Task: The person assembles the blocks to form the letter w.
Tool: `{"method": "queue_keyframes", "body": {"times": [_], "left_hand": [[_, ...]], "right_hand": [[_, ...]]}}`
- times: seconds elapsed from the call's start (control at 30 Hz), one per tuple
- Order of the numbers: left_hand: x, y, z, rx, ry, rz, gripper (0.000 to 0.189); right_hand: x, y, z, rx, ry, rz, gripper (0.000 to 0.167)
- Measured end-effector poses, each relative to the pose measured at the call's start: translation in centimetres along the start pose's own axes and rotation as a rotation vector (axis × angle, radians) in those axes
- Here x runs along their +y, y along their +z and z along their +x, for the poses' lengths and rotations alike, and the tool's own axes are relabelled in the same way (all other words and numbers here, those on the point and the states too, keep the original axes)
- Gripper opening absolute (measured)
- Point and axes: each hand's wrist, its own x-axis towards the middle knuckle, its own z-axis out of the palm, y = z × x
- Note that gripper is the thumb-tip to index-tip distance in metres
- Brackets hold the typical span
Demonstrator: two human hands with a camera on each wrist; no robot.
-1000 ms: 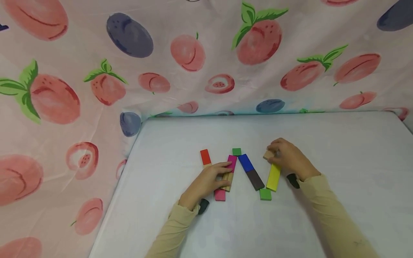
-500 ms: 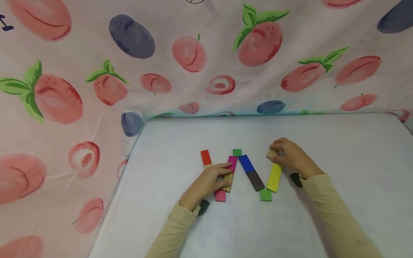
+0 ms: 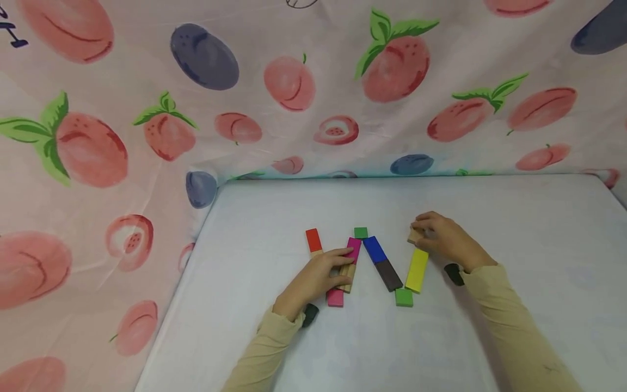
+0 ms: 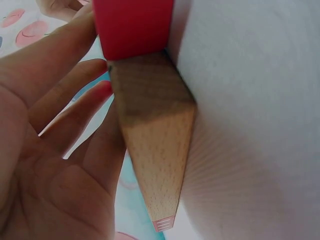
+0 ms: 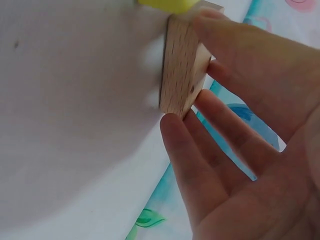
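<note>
My right hand (image 3: pixel 448 239) pinches a plain wooden block (image 3: pixel 414 236) between thumb and fingertips. In the right wrist view this wooden block (image 5: pixel 182 65) lies against the end of a yellow block (image 5: pixel 170 4). The yellow block (image 3: pixel 417 271) slants down to a green block (image 3: pixel 404 297). My left hand (image 3: pixel 313 277) rests with loosely spread fingers over a magenta block (image 3: pixel 354 250) and plain wooden blocks (image 3: pixel 349 277). In the left wrist view its fingers touch the side of a wooden block (image 4: pixel 157 150) under a red-pink block (image 4: pixel 132 27). The left palm hides part of the row.
The blocks form a zigzag on the white table (image 3: pixel 274 207). A red block (image 3: pixel 313 239) marks the left end, a pink block (image 3: pixel 335 298) the lower left bend. Between the hands lie a green block (image 3: pixel 361 233), a blue block (image 3: pixel 375 249) and a dark brown block (image 3: pixel 388 276).
My right hand has slid the wooden block a little to the right, over the top end of the yellow block. The left hand stays in place. The whole view has shifted slightly.
</note>
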Motion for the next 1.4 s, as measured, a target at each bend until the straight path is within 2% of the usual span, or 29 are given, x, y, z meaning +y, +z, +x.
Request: {"method": "queue_keyframes", "body": {"times": [0.2, 0.47, 0.77, 0.97, 1.23, 1.4], "left_hand": [[0.0, 0.0, 0.1, 0.003, 0.005, 0.011, 0.049], [-0.1, 0.1, 0.1, 0.002, -0.003, 0.001, 0.05], [0.0, 0.1, 0.0, 0.003, -0.007, -0.007, 0.05], [-0.1, 0.1, -0.1, 0.007, -0.007, -0.019, 0.05], [-0.1, 0.0, -0.1, 0.011, -0.003, -0.029, 0.05], [-0.1, 0.0, -0.1, 0.012, -0.001, -0.034, 0.05]], "right_hand": [[0.5, -0.2, -0.3, 0.008, -0.041, 0.004, 0.045], [0.4, -0.3, -0.6, 0.002, 0.007, 0.01, 0.045], [0.6, -0.4, -1.2, 0.0, -0.019, -0.002, 0.044], [0.6, -0.4, -1.4, -0.023, -0.013, 0.018, 0.049], [0.4, -0.1, -1.5, -0.012, -0.015, 0.026, 0.06], [0.3, -0.1, -1.4, -0.005, -0.008, 0.016, 0.06]]}}
